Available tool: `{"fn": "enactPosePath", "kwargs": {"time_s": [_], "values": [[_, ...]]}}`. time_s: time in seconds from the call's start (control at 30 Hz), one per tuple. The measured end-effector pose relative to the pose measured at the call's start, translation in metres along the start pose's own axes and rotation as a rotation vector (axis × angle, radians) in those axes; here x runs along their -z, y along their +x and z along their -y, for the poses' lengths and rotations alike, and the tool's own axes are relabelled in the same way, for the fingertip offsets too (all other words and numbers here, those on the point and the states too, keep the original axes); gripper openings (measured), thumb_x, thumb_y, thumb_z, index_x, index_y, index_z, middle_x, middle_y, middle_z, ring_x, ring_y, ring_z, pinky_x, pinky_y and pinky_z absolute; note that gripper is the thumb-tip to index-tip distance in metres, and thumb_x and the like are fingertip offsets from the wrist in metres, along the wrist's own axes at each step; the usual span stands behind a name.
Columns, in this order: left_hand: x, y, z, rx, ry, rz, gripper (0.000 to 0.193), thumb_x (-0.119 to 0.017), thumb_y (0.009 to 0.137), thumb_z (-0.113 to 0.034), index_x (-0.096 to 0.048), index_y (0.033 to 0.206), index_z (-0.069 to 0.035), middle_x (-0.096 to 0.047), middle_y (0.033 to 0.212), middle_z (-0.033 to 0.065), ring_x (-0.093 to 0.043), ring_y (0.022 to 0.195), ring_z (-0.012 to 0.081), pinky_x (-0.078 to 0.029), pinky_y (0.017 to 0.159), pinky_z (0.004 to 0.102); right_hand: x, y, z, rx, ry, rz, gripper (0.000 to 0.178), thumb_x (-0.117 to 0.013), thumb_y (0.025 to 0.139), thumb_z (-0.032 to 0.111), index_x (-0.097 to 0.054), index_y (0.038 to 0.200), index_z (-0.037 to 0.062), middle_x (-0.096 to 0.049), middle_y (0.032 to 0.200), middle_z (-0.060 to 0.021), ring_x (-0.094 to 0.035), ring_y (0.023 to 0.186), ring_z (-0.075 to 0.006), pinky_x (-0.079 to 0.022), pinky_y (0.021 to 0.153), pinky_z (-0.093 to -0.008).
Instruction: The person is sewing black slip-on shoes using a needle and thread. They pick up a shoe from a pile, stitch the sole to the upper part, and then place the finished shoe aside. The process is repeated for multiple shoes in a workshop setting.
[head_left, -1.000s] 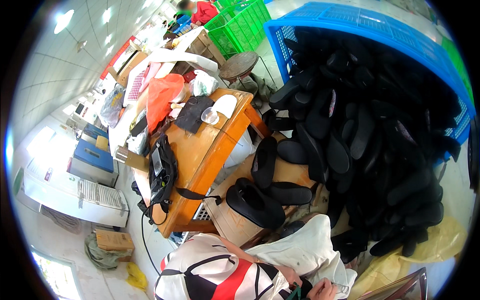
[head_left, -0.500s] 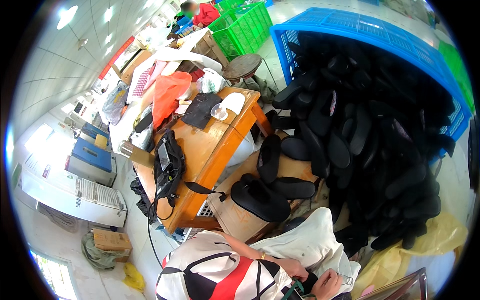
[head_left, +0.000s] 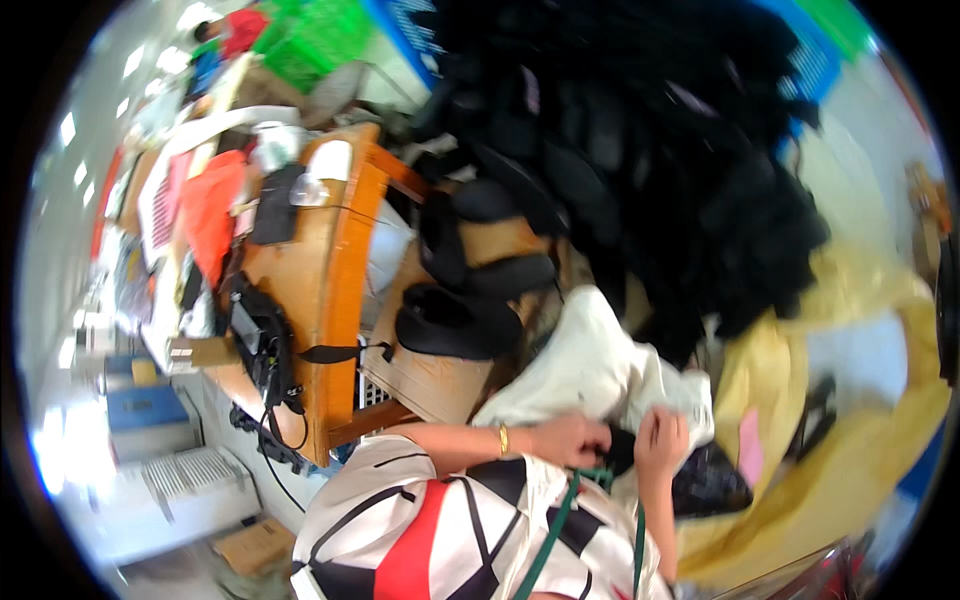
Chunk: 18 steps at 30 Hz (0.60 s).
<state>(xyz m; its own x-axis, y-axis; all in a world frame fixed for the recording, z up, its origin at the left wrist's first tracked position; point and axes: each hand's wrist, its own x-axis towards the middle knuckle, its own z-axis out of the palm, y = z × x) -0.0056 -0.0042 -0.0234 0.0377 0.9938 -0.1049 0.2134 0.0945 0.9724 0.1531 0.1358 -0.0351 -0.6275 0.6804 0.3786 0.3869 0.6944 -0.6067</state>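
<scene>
On my lap lies a white cloth [head_left: 570,350], with both hands over its near side. My left hand [head_left: 572,440], a gold band on its wrist, is closed at the edge of a black padded piece [head_left: 621,452]. Most of that piece is hidden, so I cannot tell its full shape. Just right of it my right hand [head_left: 662,440] is raised, fingers curled together; whatever they pinch is too small or blurred to make out. Green straps [head_left: 560,515] hang down below my left hand. Black slippers [head_left: 458,322] rest on a cardboard sheet [head_left: 440,385] ahead.
Beyond, a large heap of black slippers [head_left: 640,170] spills from a blue crate [head_left: 815,60]. To the left stands a wooden table [head_left: 340,290] with a black bag [head_left: 262,340] and orange cloth [head_left: 212,215]. Yellow sheeting [head_left: 760,400] lies at the right.
The view has swung, so the heap and table sit higher and further left, blurred. More of my arms and lap shows. My right hand has lifted slightly from beside the black piece.
</scene>
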Motion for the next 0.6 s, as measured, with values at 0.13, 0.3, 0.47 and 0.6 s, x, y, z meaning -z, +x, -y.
{"fn": "enactPosePath", "kwargs": {"time_s": [0.13, 0.3, 0.47, 0.6], "values": [[-0.007, 0.000, -0.010, 0.097, -0.047, -0.084, 0.022, -0.076, 0.078, -0.022, -0.063, 0.086, -0.004, -0.061, 0.068, 0.0100, -0.060, 0.059, 0.0196, -0.048, 0.057, 0.0330, 0.005, 0.004, 0.007, -0.031, 0.010, 0.007, 0.010, -0.069, 0.079, 0.001, -0.063, 0.085, 0.0069, -0.054, 0.071, -0.0097, -0.055, 0.066, -0.0300, -0.044, 0.057, -0.0418], [-0.003, -0.005, -0.036, 0.414, 0.202, -0.099, 0.035, -0.076, 0.079, -0.034, -0.064, 0.080, 0.000, -0.067, 0.074, 0.0189, -0.065, 0.068, 0.0355, -0.051, 0.063, 0.0416, 0.010, -0.006, 0.008, 0.005, 0.013, -0.078, 0.012, -0.070, 0.078, 0.002, -0.064, 0.086, 0.0070, -0.058, 0.073, -0.0079, -0.058, 0.067, -0.0276, -0.045, 0.056, -0.0381], [-0.011, -0.022, -0.037, 0.437, 0.277, 0.144, 0.039, -0.078, 0.080, -0.034, -0.065, 0.083, 0.003, -0.065, 0.070, 0.0119, -0.061, 0.063, 0.0216, -0.049, 0.061, 0.0335, 0.009, -0.014, 0.011, -0.024, 0.059, -0.065, 0.012, -0.071, 0.079, 0.003, -0.065, 0.089, 0.0059, -0.061, 0.077, -0.0079, -0.060, 0.068, -0.0271, -0.049, 0.060, -0.0357], [-0.021, -0.036, -0.019, 0.547, -0.035, 0.074, 0.028, -0.080, 0.076, -0.012, -0.061, 0.092, 0.001, -0.063, 0.076, 0.0025, -0.057, 0.067, 0.0090, -0.048, 0.062, 0.0270, 0.014, -0.023, 0.027, -0.258, 0.332, -0.053, 0.014, -0.071, 0.084, 0.007, -0.065, 0.096, 0.0031, -0.062, 0.082, -0.0105, -0.063, 0.071, -0.0263, -0.051, 0.064, -0.0331]]}}
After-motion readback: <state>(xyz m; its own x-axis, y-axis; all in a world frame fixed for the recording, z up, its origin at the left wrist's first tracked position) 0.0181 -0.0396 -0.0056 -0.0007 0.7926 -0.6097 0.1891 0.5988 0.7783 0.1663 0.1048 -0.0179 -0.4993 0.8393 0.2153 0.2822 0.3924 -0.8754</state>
